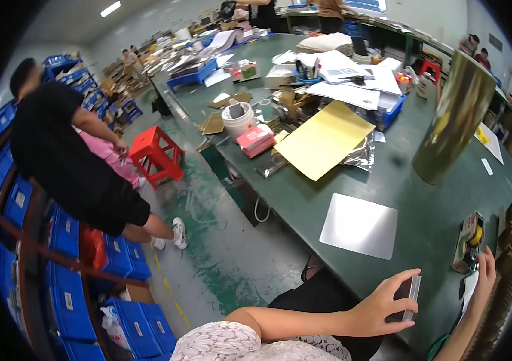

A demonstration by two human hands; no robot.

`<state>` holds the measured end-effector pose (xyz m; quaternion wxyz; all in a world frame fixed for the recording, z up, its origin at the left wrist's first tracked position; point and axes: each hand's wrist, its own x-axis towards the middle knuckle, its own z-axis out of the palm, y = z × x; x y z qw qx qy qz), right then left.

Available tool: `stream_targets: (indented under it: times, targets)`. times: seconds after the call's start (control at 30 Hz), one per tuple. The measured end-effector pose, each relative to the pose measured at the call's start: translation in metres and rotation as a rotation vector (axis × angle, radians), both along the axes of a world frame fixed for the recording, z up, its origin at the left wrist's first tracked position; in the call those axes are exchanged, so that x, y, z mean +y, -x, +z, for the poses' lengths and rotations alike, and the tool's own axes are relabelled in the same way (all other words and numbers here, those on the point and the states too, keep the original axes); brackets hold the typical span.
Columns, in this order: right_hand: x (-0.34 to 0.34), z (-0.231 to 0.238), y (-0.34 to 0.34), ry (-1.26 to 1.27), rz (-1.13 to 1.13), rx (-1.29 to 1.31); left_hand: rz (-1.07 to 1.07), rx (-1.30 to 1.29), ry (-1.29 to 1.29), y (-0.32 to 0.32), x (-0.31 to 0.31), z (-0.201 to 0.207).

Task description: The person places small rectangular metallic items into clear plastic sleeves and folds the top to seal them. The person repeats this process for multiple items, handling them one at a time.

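My left hand (379, 310) grips a small flat dark block with clear edges (413, 295) by its sides, thumb and fingers spread around it at the table's near edge. To the right, my right hand (484, 278) is raised with its fingers stretched upward, beside a tape dispenser (469, 240) with a yellow core. Whether the fingertips touch the dispenser is hard to make out. A silvery rectangular sheet (359, 225) lies flat on the green table (388, 180), beyond my left hand.
A tall shiny gold-coloured roll (454, 120) stands at the right. Farther back are a yellow sheet (325, 139), a white bucket (239, 122) and a blue tray (394, 111) of papers. At left, a person in black (69, 144) stands near a red stool (156, 155) and blue bins (66, 295).
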<state>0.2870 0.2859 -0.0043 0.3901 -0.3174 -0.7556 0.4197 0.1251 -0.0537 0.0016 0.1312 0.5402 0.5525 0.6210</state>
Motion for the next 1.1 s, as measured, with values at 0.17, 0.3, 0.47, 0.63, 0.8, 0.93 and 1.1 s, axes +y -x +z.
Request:
stream_targets:
  times: [0.17, 0.3, 0.47, 0.63, 0.8, 0.93, 1.1]
  targets:
    - [-0.003, -0.041, -0.032, 0.079, 0.0, -0.179, -0.007, -0.045, 0.025, -0.003, -0.007, 0.007]
    - [-0.006, -0.022, -0.035, 0.047, 0.055, -0.237, -0.081, -0.158, 0.127, 0.001, -0.001, 0.018]
    - [-0.055, 0.018, -0.008, -0.028, -0.171, -0.494, -0.011, -0.162, 0.116, 0.008, 0.006, 0.015]
    - [-0.036, 0.014, -0.007, 0.021, -0.064, -0.39, -0.034, -0.139, 0.211, 0.01, 0.008, 0.024]
    - [-0.039, 0.007, -0.027, 0.21, 0.004, -0.168, -0.101, -0.189, 0.246, 0.006, 0.012, 0.026]
    - [-0.083, 0.036, -0.033, 0.298, 0.026, -0.065, -0.101, -0.199, 0.276, 0.009, 0.006, 0.026]
    - [-0.184, 0.065, -0.016, 0.335, 0.327, 0.136, -0.067, -0.082, 0.295, 0.008, 0.005, 0.027]
